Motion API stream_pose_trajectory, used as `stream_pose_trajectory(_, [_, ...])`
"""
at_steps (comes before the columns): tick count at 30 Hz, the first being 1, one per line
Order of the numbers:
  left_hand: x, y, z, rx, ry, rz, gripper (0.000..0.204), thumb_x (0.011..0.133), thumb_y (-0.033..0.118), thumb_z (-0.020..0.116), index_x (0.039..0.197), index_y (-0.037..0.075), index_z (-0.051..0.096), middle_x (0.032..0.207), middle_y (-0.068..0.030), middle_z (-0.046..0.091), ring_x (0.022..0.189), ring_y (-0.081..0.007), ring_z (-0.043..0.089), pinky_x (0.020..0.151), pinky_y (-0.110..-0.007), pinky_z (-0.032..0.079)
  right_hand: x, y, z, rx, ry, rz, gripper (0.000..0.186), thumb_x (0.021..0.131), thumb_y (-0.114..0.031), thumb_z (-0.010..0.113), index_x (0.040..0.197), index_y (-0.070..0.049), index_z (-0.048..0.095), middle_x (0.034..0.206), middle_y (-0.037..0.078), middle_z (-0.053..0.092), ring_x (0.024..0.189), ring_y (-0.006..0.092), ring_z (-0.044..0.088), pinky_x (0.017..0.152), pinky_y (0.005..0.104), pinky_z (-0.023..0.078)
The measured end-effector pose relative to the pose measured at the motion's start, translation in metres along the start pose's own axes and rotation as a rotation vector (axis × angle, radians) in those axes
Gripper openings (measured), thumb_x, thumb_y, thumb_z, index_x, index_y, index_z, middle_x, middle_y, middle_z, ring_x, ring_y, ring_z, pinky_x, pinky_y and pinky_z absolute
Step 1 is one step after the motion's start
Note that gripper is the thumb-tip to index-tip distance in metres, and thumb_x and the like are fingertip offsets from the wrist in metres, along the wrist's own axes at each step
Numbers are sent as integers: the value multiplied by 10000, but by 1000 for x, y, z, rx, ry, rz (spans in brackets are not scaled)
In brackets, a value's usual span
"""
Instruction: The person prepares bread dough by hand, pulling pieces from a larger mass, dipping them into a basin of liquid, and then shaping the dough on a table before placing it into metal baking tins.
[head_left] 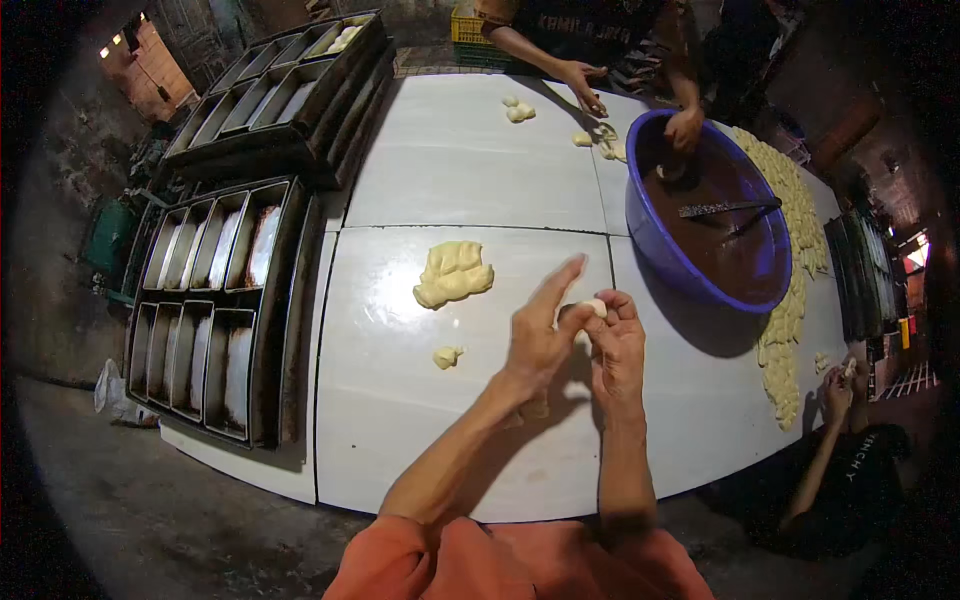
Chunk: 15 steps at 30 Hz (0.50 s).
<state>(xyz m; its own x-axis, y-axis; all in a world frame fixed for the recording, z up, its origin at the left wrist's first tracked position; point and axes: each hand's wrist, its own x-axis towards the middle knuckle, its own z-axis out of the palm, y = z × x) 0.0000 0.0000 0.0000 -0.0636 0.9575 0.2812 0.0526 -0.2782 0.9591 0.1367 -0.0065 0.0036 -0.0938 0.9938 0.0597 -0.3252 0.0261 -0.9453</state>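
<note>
My left hand (545,335) has its index finger stretched out, with the thumb against a small pale dough piece (598,308). My right hand (615,350) grips that piece between curled fingers and thumb. Left of my hands, a lumpy slab of yellow dough (452,275) lies on the white tabletop (400,420), with a smaller lump (447,357) below it. Another small bit under my wrists is partly hidden.
Stacked baking tins (235,368) line the left. At right stand a blue basin (650,230) of brown filling with a dark utensil and many shaped dough pieces (785,370). One co-worker's hand (685,125) reaches into the basin; another co-worker's hands (840,390) work at lower right.
</note>
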Motion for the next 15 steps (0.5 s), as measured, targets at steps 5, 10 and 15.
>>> stream_pose_trajectory(5, [-11, -15, 52, -211, 30, 229, 712, 930, 391, 717, 1449, -25, 463, 1296, -147, 655, 1131, -237, 667, 960, -338, 544, -6, -30, 3, 540, 102, 206, 312, 950, -133, 683, 1218, -42, 551, 1059, 41, 599, 1002, 141, 614, 859, 294, 552])
stream_pose_trajectory(10, [-13, -11, 65, -345, -159, -96, 1056, 797, 461, 813, 1561, -2, 250, 1310, -148, 623, 1164, -202, 623, 1026, -358, 507, 15, -51, -28, 160, 40, 202, 326, 919, -270, 728, 1100, -43, 578, 947, 47, 590, 935, 138, 601, 780, 276, 515])
stream_pose_trajectory(15, [-22, -5, 31, -394, -186, -474, 660, 911, 171, 749, 1481, 46, 440, 1357, -212, 591, 1113, -267, 667, 937, -389, 557, 80, -96, -94, -199, 221, -107, 262, 961, -254, 659, 1070, -24, 599, 923, 54, 638, 842, 151, 640, 731, 321, 522])
